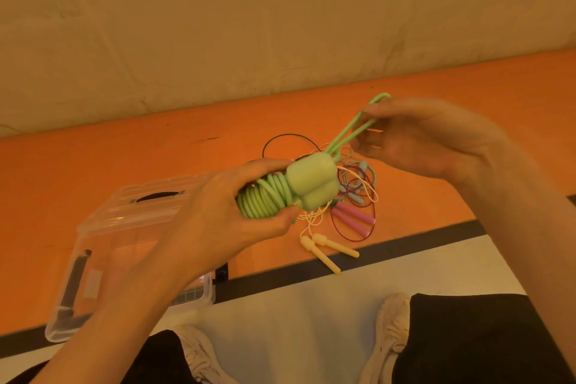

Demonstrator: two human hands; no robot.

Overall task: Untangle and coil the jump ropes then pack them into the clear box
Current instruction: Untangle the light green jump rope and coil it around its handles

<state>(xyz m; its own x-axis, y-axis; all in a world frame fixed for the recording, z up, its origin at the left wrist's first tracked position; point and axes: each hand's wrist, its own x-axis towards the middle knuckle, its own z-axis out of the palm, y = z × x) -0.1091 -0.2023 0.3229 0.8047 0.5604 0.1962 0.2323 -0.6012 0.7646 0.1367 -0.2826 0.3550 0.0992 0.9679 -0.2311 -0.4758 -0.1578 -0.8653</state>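
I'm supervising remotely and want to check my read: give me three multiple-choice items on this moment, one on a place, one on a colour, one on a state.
1. Where is the clear box?
A. left of the tangled ropes
B. right of them
C. on the lap

2. What colour is the rope in the left hand?
A. pink
B. green
C. yellow

3. What is the right hand doing?
A. resting open
B. holding the box
C. pinching a green loop

Answers: 1 A, it sits on the orange floor at left; 2 B, coils and foam handles are green; 3 C, fingertips close on the loop.
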